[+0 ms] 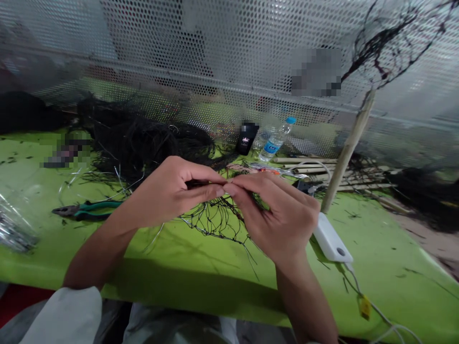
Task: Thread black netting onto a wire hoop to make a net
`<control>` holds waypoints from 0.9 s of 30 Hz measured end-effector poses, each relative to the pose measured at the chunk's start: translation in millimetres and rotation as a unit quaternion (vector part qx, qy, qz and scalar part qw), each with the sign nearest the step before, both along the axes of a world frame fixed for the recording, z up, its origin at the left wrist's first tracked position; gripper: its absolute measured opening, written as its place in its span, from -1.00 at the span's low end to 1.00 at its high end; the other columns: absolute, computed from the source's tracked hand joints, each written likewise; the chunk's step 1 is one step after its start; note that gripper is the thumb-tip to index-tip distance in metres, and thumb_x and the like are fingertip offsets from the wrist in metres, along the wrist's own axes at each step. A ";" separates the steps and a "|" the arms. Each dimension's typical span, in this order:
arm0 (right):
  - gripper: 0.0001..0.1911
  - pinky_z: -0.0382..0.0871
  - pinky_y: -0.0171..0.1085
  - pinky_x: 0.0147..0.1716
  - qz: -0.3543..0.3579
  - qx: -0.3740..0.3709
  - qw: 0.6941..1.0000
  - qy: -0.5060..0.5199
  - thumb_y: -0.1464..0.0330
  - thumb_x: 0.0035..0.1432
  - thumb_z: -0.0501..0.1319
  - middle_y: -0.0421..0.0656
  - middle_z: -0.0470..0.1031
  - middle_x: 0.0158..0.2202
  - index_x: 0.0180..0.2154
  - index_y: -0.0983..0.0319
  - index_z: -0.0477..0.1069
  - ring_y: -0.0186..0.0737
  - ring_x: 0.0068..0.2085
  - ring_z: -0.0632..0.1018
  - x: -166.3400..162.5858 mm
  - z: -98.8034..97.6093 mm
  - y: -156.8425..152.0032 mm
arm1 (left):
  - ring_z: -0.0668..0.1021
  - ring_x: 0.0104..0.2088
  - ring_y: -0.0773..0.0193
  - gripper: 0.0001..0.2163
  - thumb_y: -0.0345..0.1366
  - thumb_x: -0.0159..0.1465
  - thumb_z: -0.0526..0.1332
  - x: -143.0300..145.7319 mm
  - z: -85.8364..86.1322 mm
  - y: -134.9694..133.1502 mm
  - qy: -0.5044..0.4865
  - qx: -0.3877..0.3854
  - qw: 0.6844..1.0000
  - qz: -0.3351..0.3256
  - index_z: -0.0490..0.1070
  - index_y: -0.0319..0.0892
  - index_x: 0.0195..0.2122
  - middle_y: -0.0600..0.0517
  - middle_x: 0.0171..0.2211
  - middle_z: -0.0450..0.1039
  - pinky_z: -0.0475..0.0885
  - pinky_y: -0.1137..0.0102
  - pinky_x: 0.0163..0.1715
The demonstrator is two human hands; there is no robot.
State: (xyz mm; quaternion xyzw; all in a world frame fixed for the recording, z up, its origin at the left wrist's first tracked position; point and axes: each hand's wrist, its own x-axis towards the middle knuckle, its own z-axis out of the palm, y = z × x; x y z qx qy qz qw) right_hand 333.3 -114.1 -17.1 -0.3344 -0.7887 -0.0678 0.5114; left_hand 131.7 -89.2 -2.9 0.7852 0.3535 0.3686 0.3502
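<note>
My left hand and my right hand meet fingertip to fingertip above the green table. Both pinch a thin dark strand at the top of a small black wire mesh piece, which hangs below my fingers and touches the tabletop. My left thumb and forefinger are closed on the strand. My right fingers curl over the mesh's right side and hide part of it.
Green-handled pliers lie left of my left hand. A pile of black wire sits behind, with a dark phone and water bottle. A white device with cable, a leaning wooden stick, and a perforated metal screen stand nearby.
</note>
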 end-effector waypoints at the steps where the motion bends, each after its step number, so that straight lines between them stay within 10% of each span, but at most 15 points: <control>1: -0.91 0.55 -0.31 -0.32 -0.002 0.000 1.000 -0.005 0.49 0.29 0.35 -0.23 0.64 -0.36 -0.23 0.17 0.56 -0.34 -0.40 0.62 0.4 0.1 -0.5 | 0.53 -0.45 0.39 -0.84 -0.21 0.34 0.36 -0.3 0.2 -0.3 0.003 0.002 1.000 0.002 0.72 -0.10 -0.17 0.10 -0.43 0.62 0.36 0.55 -0.49; 22: -0.85 0.56 -0.24 -0.32 -0.031 0.292 0.926 -0.239 0.52 0.24 0.33 -0.18 0.58 -0.33 -0.32 0.16 0.59 -0.17 -0.26 0.62 9.3 -2.0 7.6 | 0.65 -0.34 0.23 -0.88 -0.29 0.27 0.37 7.1 -0.4 -5.3 -0.101 -0.052 0.993 0.021 0.73 -0.14 -0.25 0.00 -0.33 0.70 0.52 0.44 -0.38; 27: -0.86 0.58 -0.20 -0.21 0.022 0.189 0.952 -0.241 0.56 0.27 0.29 -0.12 0.57 -0.29 -0.18 0.25 0.54 -0.14 -0.21 0.60 8.4 -3.8 8.2 | 0.55 -0.46 0.30 -0.88 -0.26 0.24 0.40 1.9 -4.6 15.3 -0.084 -0.053 0.995 -0.002 0.71 -0.19 -0.35 0.01 -0.44 0.65 0.41 0.45 -0.46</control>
